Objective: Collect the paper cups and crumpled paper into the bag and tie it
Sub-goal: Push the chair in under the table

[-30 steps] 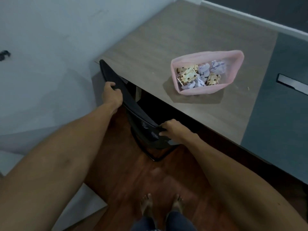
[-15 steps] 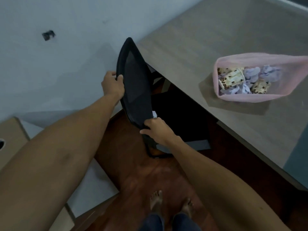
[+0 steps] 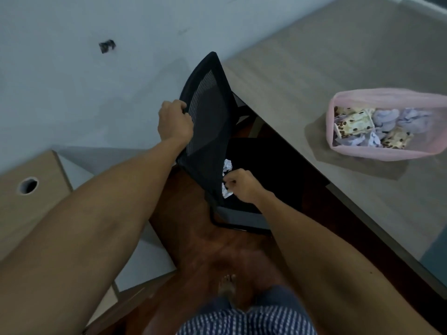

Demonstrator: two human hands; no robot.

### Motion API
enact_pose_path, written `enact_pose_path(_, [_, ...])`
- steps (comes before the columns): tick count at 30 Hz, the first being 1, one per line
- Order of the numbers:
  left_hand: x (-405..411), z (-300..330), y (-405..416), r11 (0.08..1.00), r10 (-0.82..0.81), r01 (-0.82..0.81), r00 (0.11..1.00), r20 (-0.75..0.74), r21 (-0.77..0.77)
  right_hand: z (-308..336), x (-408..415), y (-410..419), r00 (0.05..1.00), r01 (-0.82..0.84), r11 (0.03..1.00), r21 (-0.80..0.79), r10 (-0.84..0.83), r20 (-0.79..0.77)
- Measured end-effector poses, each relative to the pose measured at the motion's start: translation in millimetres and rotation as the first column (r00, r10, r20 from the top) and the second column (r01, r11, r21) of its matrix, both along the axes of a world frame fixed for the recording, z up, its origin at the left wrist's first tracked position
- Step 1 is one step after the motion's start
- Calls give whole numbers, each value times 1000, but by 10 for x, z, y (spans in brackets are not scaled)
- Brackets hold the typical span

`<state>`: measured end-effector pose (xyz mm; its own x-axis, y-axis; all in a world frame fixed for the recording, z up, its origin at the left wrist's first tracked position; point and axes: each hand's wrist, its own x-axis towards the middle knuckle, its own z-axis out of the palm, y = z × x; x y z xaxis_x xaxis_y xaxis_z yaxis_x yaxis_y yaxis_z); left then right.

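Two hands are busy at a black mesh chair [image 3: 208, 122] that stands pushed in at the edge of the surface [image 3: 314, 59]. The left hand [image 3: 174, 122] grips the side edge of the chair back, with the fingers curled around the frame, probably to hold the chair turned away so that the seat becomes reachable. The right hand [image 3: 240, 186] is lower, at the bottom edge of the back, and its fingers are curled; it seems to pinch or just reach a white crumpled paper [image 3: 227, 166] that lies on the seat directly beside it, but I cannot tell surely if the paper is already caught. The pink bag [image 3: 387, 153] stands open on the surface, well apart from both hands, to the right and farther away. Inside it lie paper cups [image 3: 354, 123] with a brown spotted pattern and several pale crumpled papers, so most of the collecting looks done. In my judgement this last paper on the chair must go to the bag, and the tying is not yet begun. Bare feet stand on the dark wooden floor [image 3: 193, 238] below.
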<state>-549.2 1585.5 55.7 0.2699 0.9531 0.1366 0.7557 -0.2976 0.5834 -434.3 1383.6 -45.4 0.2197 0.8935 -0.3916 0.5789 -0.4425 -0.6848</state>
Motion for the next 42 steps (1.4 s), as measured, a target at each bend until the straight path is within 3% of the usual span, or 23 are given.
enact_pose_path(3, [68,10,-270,998,-59,59,998,-23,6,-79,361,-238,991,121,985,-119,-113,74])
enact_pose_path(9, [274,-293,-760,981,-194,190,976,-97,-43,-168,1035,-523,989,124,973,-197,-106,99])
enact_pose_path(16, [639,-953,-1174,949,-84,36,986,-142,-313,-417,1580,-462,998,56,978,-201,-46,54])
enact_pose_path(23, [749,-1782,-1379,810,15,-63,996,-87,-584,-921,1747,-196,998,-42,981,-192,49,33])
enact_pose_path(31, [965,-3331,-1330,625,133,-181,983,-125,-760,-2182,1583,515,991,-132,985,-115,134,12])
enact_pose_path(36, [1107,-3804,-1173,682,69,-287,941,-331,-673,-2942,1467,1009,978,-202,979,1,202,60])
enact_pose_path(42, [1122,-4145,-1088,817,50,-285,901,-431,-502,-3433,1411,1512,970,-237,966,99,230,80])
